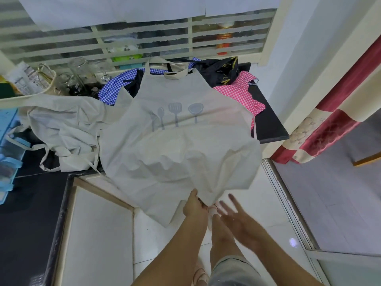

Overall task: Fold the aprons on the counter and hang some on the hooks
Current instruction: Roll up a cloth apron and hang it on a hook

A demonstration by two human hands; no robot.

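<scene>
A beige apron point(177, 129) with grey utensil prints lies spread over the black counter point(270, 126), its lower half hanging past the front edge. My left hand point(194, 205) pinches its bottom hem near the middle. Just to the right, my right hand point(237, 215) is off the cloth with fingers spread and blurred. Under the spread apron lie a blue checked apron point(115, 87), a pink checked apron point(241, 89) and a black one point(220, 73). A second beige apron point(68, 124) is crumpled to the left. No hooks are visible.
Glass jars point(78, 69) and a mug stand at the counter's back left before a slatted window. Blue plastic boxes point(8, 153) are at the far left. A white cabinet front point(97, 234) is below the counter, a red curtain point(329, 124) at right.
</scene>
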